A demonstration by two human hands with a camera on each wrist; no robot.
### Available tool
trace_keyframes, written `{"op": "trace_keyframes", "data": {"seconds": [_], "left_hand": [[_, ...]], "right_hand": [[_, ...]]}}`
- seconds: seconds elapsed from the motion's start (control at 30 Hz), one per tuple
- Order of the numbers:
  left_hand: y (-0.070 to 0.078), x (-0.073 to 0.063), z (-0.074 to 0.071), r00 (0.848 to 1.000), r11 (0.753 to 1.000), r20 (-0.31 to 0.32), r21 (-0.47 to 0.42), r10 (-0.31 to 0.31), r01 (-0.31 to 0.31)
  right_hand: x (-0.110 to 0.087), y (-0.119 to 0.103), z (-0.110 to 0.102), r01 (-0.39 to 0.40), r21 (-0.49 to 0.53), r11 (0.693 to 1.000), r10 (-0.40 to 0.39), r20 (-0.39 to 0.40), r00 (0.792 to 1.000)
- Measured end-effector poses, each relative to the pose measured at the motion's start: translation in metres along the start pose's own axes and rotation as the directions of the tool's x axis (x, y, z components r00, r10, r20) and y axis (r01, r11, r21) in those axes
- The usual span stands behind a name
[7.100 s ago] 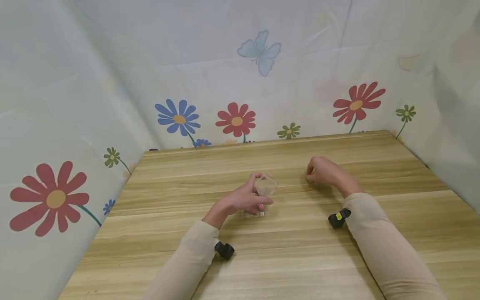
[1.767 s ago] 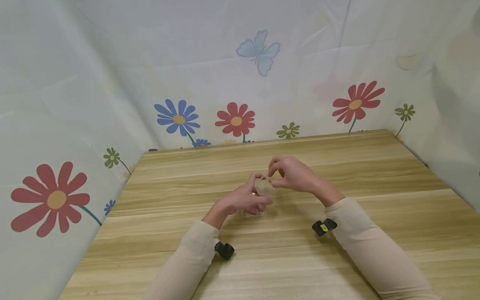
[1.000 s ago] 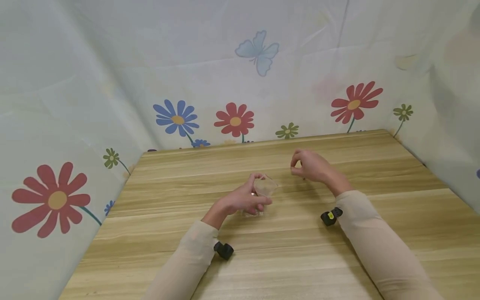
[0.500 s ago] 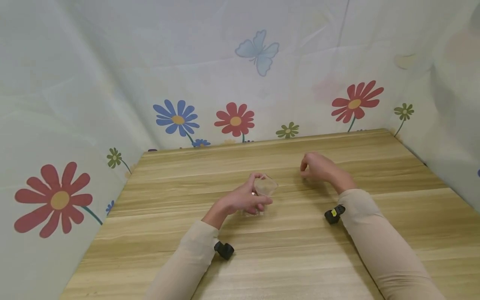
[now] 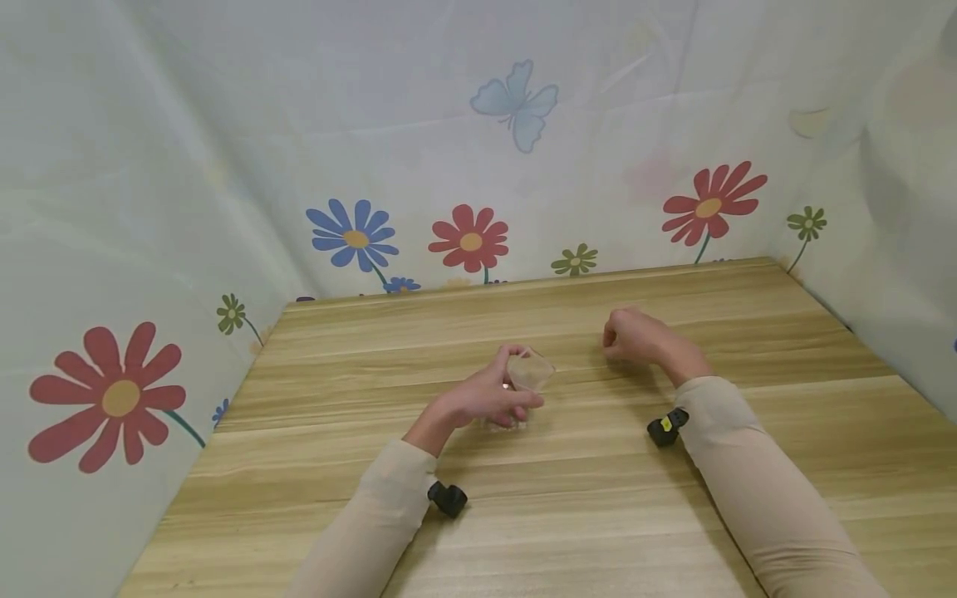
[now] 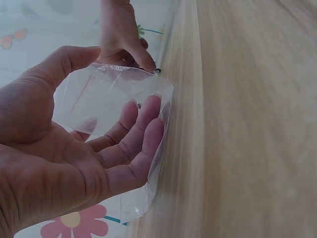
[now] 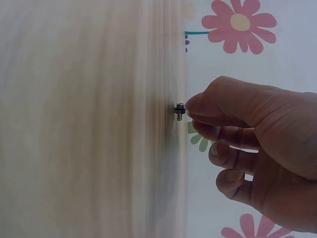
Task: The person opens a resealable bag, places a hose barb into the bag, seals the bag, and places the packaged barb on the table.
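My left hand [image 5: 489, 394] holds a clear plastic zip bag [image 5: 532, 372] over the middle of the table. In the left wrist view the thumb is at the upper edge of the bag [image 6: 111, 77], with several curled fingers against its side; a thin red line runs across the film. A small dark speck shows by the fingertips there. To the right of the bag, my right hand [image 5: 639, 336] is low over the table, fingers curled. The right wrist view has its thumb and forefinger tips pinched together at a small metal screw [image 7: 180, 111] with a dark washer.
The wood-grain table [image 5: 583, 515] stretches around both hands. A white curtain [image 5: 419, 141] printed with flowers and a butterfly hangs behind it and at both sides. Black cameras [image 5: 449, 498] sit on the cuffs of the beige sleeves.
My right hand was at the mouth of the bag 1.8 s ago. It has since moved away to the right and down to the table. The left hand has kept its place with the bag.
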State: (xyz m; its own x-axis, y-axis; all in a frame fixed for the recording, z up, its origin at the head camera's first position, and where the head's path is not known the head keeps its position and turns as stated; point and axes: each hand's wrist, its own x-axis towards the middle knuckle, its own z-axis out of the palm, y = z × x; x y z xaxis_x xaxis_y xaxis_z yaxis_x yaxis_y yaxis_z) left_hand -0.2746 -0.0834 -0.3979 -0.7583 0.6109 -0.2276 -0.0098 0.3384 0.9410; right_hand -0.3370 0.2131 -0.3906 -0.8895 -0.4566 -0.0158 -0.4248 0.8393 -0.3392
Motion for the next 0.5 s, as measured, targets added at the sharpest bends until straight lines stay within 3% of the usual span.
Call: {"op": "trace_keyframes", "data": {"seconds": [0.5], "left_hand": [[-0.0002,0.0001,0.0005,1.000,1.000,0.000,-0.004,-0.007,0.007]], "right_hand": [[0.0001,0.0009,0.0018,0.022,-0.028,0.999,-0.021,0.033,0.999]]}}
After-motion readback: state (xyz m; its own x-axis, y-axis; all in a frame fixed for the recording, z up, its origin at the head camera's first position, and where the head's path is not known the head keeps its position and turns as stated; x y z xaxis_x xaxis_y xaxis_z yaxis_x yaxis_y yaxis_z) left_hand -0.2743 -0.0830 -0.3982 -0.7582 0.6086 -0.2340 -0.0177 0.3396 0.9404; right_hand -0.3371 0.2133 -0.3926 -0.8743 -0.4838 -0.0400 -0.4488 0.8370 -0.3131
